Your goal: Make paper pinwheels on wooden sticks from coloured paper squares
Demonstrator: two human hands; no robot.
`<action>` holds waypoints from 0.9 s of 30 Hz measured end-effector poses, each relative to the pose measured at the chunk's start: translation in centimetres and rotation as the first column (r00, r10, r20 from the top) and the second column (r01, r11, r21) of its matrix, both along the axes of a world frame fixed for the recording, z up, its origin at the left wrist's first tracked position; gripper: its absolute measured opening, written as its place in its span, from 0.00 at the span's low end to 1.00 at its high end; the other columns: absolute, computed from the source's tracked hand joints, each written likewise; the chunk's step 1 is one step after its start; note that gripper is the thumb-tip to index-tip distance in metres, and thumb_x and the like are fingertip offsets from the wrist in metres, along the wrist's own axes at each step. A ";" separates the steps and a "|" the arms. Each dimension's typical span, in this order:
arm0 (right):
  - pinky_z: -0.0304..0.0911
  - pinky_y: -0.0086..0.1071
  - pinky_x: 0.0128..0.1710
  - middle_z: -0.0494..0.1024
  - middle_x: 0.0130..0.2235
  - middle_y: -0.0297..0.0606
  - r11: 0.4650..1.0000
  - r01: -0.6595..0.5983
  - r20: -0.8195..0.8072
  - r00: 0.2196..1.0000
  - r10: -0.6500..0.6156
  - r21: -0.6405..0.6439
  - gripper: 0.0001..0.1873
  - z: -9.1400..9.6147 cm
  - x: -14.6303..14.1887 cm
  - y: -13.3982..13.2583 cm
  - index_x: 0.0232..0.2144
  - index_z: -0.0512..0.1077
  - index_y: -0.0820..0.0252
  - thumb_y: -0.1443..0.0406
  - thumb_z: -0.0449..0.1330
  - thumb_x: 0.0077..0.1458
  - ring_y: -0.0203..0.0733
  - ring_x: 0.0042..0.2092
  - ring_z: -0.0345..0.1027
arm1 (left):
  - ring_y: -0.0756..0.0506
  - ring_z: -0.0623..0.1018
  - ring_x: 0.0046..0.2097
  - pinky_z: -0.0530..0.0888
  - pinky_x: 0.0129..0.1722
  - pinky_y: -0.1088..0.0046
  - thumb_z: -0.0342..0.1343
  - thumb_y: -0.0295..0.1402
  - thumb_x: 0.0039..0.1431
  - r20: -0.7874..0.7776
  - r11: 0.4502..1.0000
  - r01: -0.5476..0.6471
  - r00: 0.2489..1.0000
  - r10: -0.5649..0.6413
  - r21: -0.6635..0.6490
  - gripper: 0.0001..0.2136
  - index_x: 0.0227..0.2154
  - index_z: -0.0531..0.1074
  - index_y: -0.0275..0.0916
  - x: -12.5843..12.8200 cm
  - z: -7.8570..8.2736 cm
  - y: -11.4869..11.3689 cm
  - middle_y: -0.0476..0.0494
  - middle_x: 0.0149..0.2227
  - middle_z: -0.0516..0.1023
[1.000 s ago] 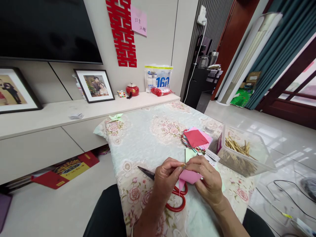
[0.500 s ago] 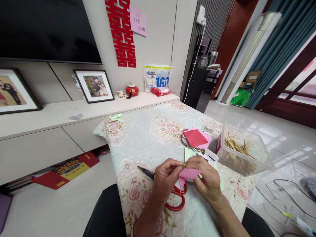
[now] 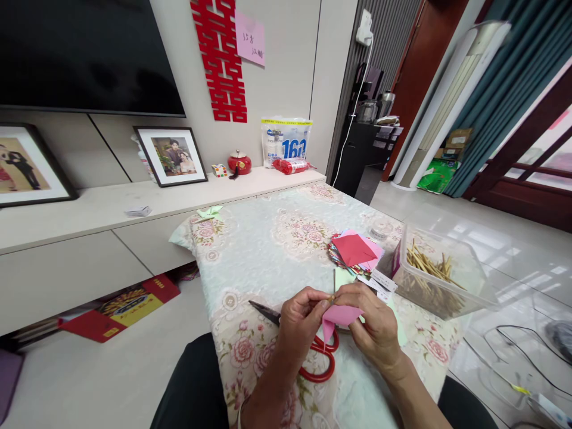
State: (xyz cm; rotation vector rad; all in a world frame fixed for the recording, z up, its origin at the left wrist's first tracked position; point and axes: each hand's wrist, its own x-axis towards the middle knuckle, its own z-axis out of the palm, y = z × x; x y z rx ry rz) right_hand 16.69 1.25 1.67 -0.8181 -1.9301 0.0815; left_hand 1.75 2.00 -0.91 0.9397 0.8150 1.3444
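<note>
My left hand (image 3: 300,325) and my right hand (image 3: 374,325) meet low in the middle of the view, above a table with a flowered cloth (image 3: 268,250). Both pinch a folded pink paper (image 3: 340,316); the fingertips also close on a thin brown stick at its top edge. Red-handled scissors (image 3: 318,357) lie on the cloth right under my hands, their dark blades pointing left. A stack of coloured paper squares (image 3: 355,250), red on top, lies just beyond my right hand.
A clear plastic box of thin sticks (image 3: 440,274) stands at the table's right edge. A small green folded paper (image 3: 210,211) sits at the far left corner. Behind are a low cabinet (image 3: 111,205) with framed photos, a television and cables on the floor at right.
The pink paper has turned a little between my fingers, its lower flap now hanging further left. Both hands have stayed in place.
</note>
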 end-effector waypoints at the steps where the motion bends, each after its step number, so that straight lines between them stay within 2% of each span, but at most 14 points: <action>1: 0.69 0.35 0.35 0.78 0.35 0.40 1.000 0.000 -0.001 1.000 0.000 -0.001 0.13 0.1 0.0 0.0 0.39 0.73 0.57 0.74 0.52 0.61 0.42 0.37 0.73 | 0.49 0.75 0.27 0.71 0.30 0.74 0.67 0.32 0.47 0.000 1.000 0.000 1.000 0.000 -0.005 0.04 0.25 0.80 0.37 0.0 0.0 0.0 0.47 0.25 0.81; 17: 0.69 0.34 0.36 0.78 0.35 0.41 0.999 -0.033 0.003 0.999 0.033 -0.005 0.12 -0.1 0.1 0.0 0.39 0.73 0.57 0.75 0.52 0.62 0.42 0.38 0.73 | 0.49 0.75 0.26 0.71 0.29 0.75 0.67 0.33 0.47 -0.013 1.000 -0.003 1.000 0.003 0.006 0.05 0.25 0.79 0.37 -0.1 0.1 0.1 0.48 0.24 0.79; 27: 0.69 0.34 0.36 0.78 0.35 0.41 1.000 -0.030 0.010 0.999 0.030 -0.002 0.13 -0.2 0.1 0.0 0.39 0.72 0.58 0.75 0.51 0.61 0.42 0.38 0.74 | 0.50 0.73 0.27 0.70 0.29 0.76 0.65 0.33 0.51 -0.043 0.998 0.006 0.999 -0.004 0.055 0.05 0.25 0.79 0.36 -0.2 -0.4 -0.1 0.48 0.24 0.78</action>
